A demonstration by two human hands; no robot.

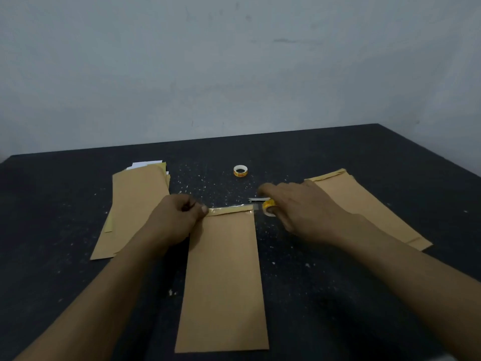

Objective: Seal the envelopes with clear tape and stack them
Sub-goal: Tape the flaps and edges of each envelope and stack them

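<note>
Here, a long brown middle envelope (223, 277) lies flat on the dark, white-flecked table (338, 295), lengthwise away from the person, between the two forearms. Its flap is folded down at the far end, and a glossy strip of clear tape (229, 208) runs across that folded edge from corner to corner. What is inside it cannot be seen.

The left hand (177, 217) has its fingers curled and grips the envelope's far left corner, thumb lying on the end of the tape. The right hand (299, 207) holds a yellow-cored tape roll (269, 205) just beside the far right corner. The strip reaches from the flap to this roll. A small pale scrap (257, 199) lies just beyond the roll.

To the left is a pile of brown envelopes (130, 209), loosely fanned, with white sheets (145, 164) showing out of their far ends. To the right, partly under the right wrist, lies a second pile (364, 204) of brown envelopes with flaps at the far end. A spare tape roll (240, 170) rests flat on the table, farther back, between the piles.
</note>
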